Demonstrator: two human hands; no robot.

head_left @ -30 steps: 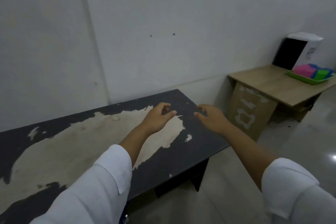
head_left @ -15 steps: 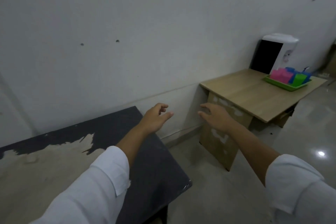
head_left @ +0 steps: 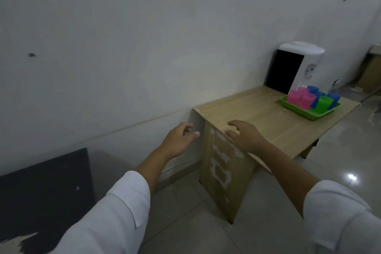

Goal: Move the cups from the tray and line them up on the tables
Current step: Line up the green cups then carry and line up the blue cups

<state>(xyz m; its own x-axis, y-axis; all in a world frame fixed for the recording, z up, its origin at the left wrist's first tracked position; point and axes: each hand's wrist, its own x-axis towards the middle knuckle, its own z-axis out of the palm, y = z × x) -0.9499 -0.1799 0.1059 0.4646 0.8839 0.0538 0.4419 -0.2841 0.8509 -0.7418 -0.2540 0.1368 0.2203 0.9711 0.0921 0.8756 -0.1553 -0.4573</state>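
Several cups (head_left: 305, 99): pink, blue, green, clustered in the green tray (head_left: 303, 114).
Tray: set far along the wooden table (head_left: 257, 109), beside the water dispenser (head_left: 313, 62).
Hands: left hand (head_left: 179, 140) and right hand (head_left: 245, 136) held out, fingers loose, nothing gripped.
Change: dark table (head_left: 41, 192) swung aside, tray brought nearer; fetching is judged imminent.
Writing: dispenser label cannot be read.

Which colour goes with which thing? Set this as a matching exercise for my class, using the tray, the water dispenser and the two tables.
Things:
1. tray
2. water dispenser
3. table under the tray
4. table at lower left

Colours:
a. black
b. green
c. white with a black panel
d. light wood

Pairs: 1-b, 2-c, 3-d, 4-a
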